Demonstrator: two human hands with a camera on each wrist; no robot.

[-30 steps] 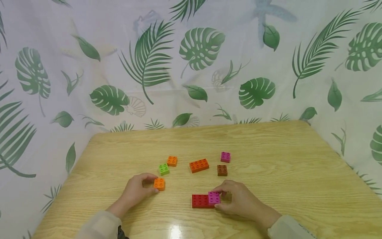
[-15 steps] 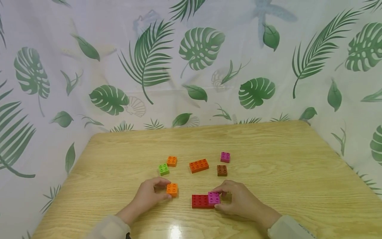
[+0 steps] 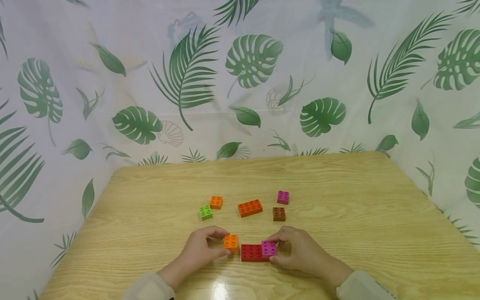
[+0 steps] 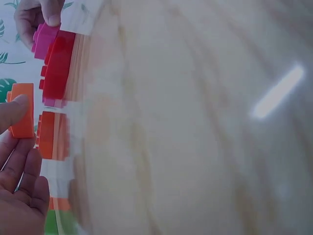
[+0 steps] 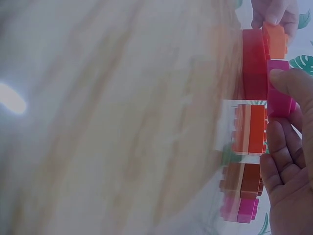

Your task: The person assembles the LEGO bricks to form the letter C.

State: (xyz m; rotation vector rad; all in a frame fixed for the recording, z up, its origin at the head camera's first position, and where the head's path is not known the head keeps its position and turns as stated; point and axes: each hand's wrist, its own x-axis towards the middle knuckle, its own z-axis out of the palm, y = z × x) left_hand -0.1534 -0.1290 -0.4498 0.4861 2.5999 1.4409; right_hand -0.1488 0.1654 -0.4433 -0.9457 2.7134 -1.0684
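My left hand pinches a small orange toy brick between thumb and fingers, just left of a long red brick. In the left wrist view that orange brick is raised off the table. The red brick lies flat near the front of the table, studs up. On its right end sits a small magenta brick, which my right hand grips by its sides. The right wrist view shows the thumb pressed on the magenta brick, beside the red brick's studded top.
Behind the hands lie a green brick, another small orange brick, a long orange-red brick, a brown brick and a second magenta brick. The wooden table meets a leaf-printed cloth at the back.
My left hand has carried the orange brick rightward and slightly nearer, up to the left end of the red brick. The right hand and the magenta brick have stayed in place.
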